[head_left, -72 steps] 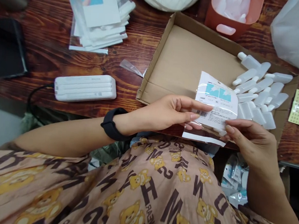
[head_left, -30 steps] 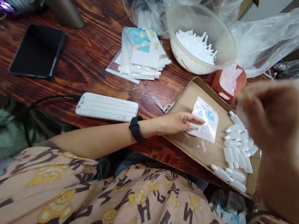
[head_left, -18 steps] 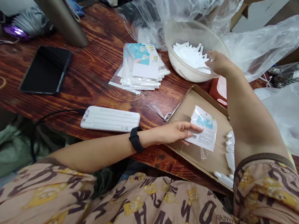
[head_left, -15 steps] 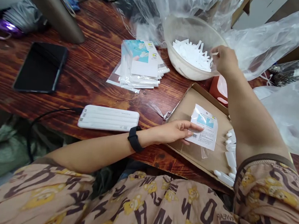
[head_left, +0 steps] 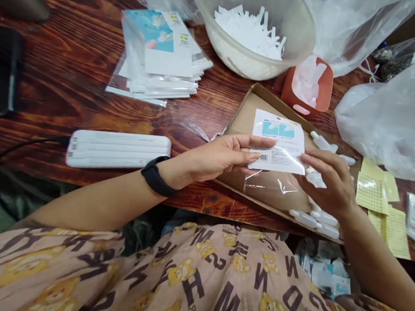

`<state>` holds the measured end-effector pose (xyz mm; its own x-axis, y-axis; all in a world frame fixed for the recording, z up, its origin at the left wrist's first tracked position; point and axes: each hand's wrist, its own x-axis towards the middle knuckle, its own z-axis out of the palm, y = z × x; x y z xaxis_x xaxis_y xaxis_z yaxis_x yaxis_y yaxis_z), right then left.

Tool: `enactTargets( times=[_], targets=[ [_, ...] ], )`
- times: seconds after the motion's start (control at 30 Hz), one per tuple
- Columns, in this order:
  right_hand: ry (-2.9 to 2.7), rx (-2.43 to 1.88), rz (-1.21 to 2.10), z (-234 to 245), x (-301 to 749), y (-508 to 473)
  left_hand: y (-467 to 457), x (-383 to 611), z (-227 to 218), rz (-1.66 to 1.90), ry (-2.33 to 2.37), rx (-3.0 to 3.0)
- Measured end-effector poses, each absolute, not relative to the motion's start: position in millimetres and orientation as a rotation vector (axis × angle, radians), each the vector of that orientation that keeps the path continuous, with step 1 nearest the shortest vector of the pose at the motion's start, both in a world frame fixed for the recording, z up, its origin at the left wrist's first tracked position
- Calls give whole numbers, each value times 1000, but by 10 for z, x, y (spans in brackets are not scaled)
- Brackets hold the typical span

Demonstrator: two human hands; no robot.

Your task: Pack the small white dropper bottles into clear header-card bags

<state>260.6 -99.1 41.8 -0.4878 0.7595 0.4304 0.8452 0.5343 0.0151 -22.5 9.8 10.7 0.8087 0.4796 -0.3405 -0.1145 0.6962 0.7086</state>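
A clear plastic bag with a white printed card [head_left: 284, 153] in it is held above a shallow cardboard tray. The card shows two blue pictures and a barcode, and the bag's clear end hangs toward me. My left hand [head_left: 225, 156] pinches the card's left edge between thumb and fingers. At the right edge, my right hand [head_left: 331, 183] has its fingertips closed on the bag; whether a small white strip is also in them is hidden. Small white plastic bottles [head_left: 306, 219] lie along the right side of the cardboard tray [head_left: 244, 115], some behind my right hand.
A translucent bowl [head_left: 249, 68] of white strips stands at the back, beside an orange container [head_left: 326, 88] of whitish pieces. Bagged cards [head_left: 167, 67] are piled left of it. A white power bank [head_left: 119, 150], phone [head_left: 0, 72], yellow sticker sheets [head_left: 374, 188] and plastic bags [head_left: 391, 121] lie around.
My right hand has come from the bowl, where it pinched a small white piece, down to the card bag's right edge. My left hand still holds the bag. The view has shifted.
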Motion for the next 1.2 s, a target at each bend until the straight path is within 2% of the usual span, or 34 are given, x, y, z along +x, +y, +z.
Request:
enactTargets(
  times=[0.17,0.27,0.43,0.8,1.0,1.2],
  targets=[
    [-2358,-1294,-654,322,2657,-1448,-72,-95,79,215,534,657],
    [-2389,-1225,-743,328,2716,-1529,-160,-48,59,175,522,652],
    [-2394,-1261,-552,312,2769,-1626,-237,-11,79,142,553,646],
    [-2348,-1261,-460,298,2841,-1893,-359,22,157,128,576,675],
    [-2209,-1395,-105,187,2825,-1962,-455,83,131,118,618,739],
    [-2210,-1385,-240,41,2846,-2083,-545,132,67,48,629,673]
  ],
)
